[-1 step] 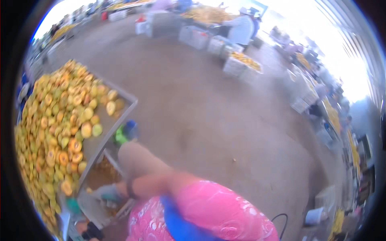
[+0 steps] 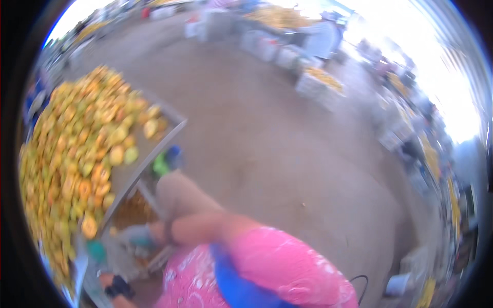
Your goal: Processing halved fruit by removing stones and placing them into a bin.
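The picture is blurred. My right hand (image 2: pixel 137 236), in a pale grey-green glove with a dark band at the wrist, reaches left across my pink top toward a low crate (image 2: pixel 132 209) of brownish-orange fruit beside the table. Whether it holds anything is not visible. My left hand (image 2: pixel 114 287), with a black band on the wrist, is low at the bottom left edge near a teal object (image 2: pixel 95 251); its fingers are hidden. A big heap of yellow and orange fruit (image 2: pixel 77 149) lies on the grey table (image 2: pixel 154 149) to my left.
My bent knee (image 2: pixel 177 195) in tan cloth is beside the crate. Green and blue objects (image 2: pixel 167 161) sit under the table's corner. Bare brown ground (image 2: pixel 277 154) stretches ahead. White crates of fruit (image 2: pixel 318 82) and other stalls line the far side and the right.
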`<action>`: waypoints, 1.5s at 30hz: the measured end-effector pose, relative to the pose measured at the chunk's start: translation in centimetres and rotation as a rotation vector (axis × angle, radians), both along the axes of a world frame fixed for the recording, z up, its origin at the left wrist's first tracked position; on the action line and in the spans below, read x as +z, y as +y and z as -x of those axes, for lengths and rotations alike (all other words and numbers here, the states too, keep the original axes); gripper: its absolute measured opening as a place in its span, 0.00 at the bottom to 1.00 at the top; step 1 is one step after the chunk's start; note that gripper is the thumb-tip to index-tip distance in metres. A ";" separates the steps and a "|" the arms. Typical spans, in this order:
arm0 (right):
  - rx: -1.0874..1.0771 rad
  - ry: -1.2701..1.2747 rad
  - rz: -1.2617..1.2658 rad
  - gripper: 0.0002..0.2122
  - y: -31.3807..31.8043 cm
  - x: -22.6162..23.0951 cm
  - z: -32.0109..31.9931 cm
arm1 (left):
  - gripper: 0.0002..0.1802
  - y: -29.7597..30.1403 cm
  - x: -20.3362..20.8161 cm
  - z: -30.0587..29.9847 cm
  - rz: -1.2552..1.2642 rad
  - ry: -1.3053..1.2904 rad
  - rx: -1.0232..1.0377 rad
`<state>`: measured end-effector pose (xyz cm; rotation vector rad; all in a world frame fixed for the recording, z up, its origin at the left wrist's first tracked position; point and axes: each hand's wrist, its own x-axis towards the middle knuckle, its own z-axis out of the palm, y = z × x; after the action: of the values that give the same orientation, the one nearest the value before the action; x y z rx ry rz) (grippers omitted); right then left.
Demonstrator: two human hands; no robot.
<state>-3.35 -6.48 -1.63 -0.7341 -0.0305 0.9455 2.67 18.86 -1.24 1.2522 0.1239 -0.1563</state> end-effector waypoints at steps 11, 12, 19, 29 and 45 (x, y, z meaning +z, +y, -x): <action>0.011 0.077 0.024 0.15 -4.7 1.3 -1.0 | 0.17 -12.6 -5.2 0.8 -0.068 -0.337 0.152; -0.011 -0.015 0.177 0.15 -4.1 2.8 -0.5 | 0.17 -12.2 -4.5 1.6 -0.081 -0.338 0.191; -0.189 -0.397 0.535 0.16 -1.3 4.4 0.5 | 0.15 -12.4 -0.7 5.1 0.137 -0.292 0.062; -0.203 -0.680 0.765 0.17 -0.8 2.8 1.0 | 0.19 -13.1 -2.4 4.5 0.200 -0.222 0.282; -0.033 -0.360 0.528 0.19 -1.0 4.6 2.1 | 0.27 -13.7 3.2 6.2 0.239 -0.112 0.299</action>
<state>-5.44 -7.51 3.00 -1.3846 -0.0860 0.7834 -3.57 5.11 2.00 0.9881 0.1882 0.1537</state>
